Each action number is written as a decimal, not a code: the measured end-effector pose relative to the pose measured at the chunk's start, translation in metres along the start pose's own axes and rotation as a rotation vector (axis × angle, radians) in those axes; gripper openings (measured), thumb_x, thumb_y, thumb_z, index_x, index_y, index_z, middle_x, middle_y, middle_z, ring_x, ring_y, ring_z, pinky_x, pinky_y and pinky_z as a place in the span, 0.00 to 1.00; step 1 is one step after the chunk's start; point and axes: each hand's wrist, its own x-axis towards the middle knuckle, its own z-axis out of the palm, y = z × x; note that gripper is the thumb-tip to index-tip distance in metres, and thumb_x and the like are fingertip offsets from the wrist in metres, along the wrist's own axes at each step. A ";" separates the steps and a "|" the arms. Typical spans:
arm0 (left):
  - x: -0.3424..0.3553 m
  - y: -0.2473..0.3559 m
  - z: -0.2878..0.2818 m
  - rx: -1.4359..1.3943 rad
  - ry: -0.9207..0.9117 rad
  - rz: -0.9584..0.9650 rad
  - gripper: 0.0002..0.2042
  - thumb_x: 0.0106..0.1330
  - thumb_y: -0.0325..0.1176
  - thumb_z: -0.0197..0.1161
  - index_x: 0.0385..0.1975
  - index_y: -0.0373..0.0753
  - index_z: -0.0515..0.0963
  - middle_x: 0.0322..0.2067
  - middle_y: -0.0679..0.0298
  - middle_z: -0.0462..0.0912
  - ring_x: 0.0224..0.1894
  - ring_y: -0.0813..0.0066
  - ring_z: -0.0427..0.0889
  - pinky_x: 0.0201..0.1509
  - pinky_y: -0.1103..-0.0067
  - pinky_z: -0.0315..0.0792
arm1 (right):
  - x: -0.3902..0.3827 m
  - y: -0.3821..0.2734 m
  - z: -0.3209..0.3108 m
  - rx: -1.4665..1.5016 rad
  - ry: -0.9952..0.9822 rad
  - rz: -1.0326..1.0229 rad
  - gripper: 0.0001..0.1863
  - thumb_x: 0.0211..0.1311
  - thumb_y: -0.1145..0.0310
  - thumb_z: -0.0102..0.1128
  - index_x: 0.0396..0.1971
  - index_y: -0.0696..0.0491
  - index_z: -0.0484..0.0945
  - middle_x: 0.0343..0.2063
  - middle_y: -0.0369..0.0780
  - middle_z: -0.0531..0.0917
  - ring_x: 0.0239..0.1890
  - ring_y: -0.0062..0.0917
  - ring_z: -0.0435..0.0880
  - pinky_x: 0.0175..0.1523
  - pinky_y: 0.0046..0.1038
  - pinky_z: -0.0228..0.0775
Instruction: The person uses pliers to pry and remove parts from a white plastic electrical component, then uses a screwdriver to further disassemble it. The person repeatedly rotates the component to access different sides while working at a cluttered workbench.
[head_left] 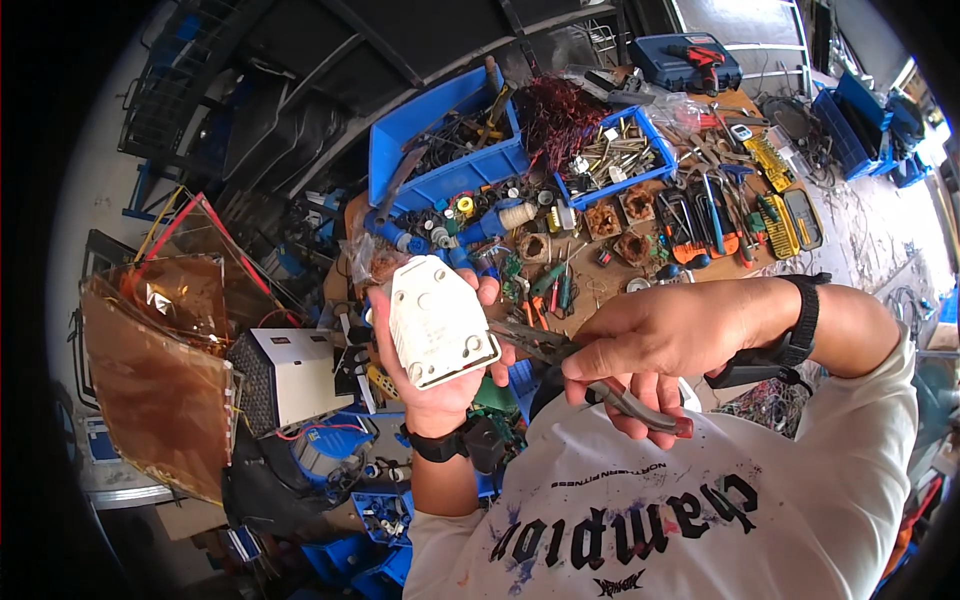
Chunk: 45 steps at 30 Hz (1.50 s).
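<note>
The left hand [440, 375] is gripping a white plastic housing [437, 320] upright before the chest. The right hand [640, 345] is squeezing red-handled pliers [590, 375], their nose meeting the housing's edge at four o'clock. Too hard a twist could crack the plastic or slip toward the left fingers [497, 370].

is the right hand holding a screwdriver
No, the right hand grips red-handled pliers, their jaws pointed at the white plastic housing held in the left hand.

White printed T-shirt [640, 520], black straps on both wrists [800, 325].
</note>
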 end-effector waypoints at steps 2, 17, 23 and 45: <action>-0.002 0.001 0.001 0.008 -0.002 -0.011 0.38 0.68 0.68 0.38 0.56 0.36 0.69 0.47 0.50 0.73 0.37 0.47 0.80 0.19 0.59 0.81 | -0.001 -0.004 0.002 -0.064 0.032 0.003 0.20 0.76 0.55 0.42 0.46 0.59 0.70 0.23 0.44 0.82 0.22 0.30 0.86 0.24 0.27 0.77; -0.002 0.007 -0.014 -0.362 -0.143 -0.500 0.42 0.70 0.66 0.37 0.56 0.24 0.64 0.49 0.47 0.67 0.39 0.45 0.80 0.29 0.64 0.83 | -0.009 -0.017 0.002 -0.447 0.171 0.007 0.20 0.75 0.56 0.42 0.38 0.60 0.73 0.19 0.39 0.82 0.20 0.26 0.84 0.24 0.27 0.75; -0.007 0.006 -0.010 -0.404 -0.186 -0.501 0.38 0.72 0.62 0.39 0.56 0.23 0.62 0.50 0.48 0.66 0.41 0.44 0.80 0.33 0.61 0.84 | -0.012 -0.018 0.010 -0.693 0.278 -0.053 0.20 0.74 0.58 0.46 0.31 0.60 0.75 0.17 0.38 0.82 0.17 0.23 0.82 0.24 0.28 0.73; -0.024 0.005 -0.005 -0.313 -0.137 -0.422 0.37 0.66 0.70 0.38 0.58 0.43 0.71 0.50 0.43 0.78 0.37 0.33 0.82 0.26 0.54 0.82 | -0.013 -0.012 0.011 -0.386 0.074 0.015 0.17 0.75 0.58 0.46 0.36 0.59 0.72 0.20 0.37 0.82 0.20 0.19 0.82 0.24 0.22 0.72</action>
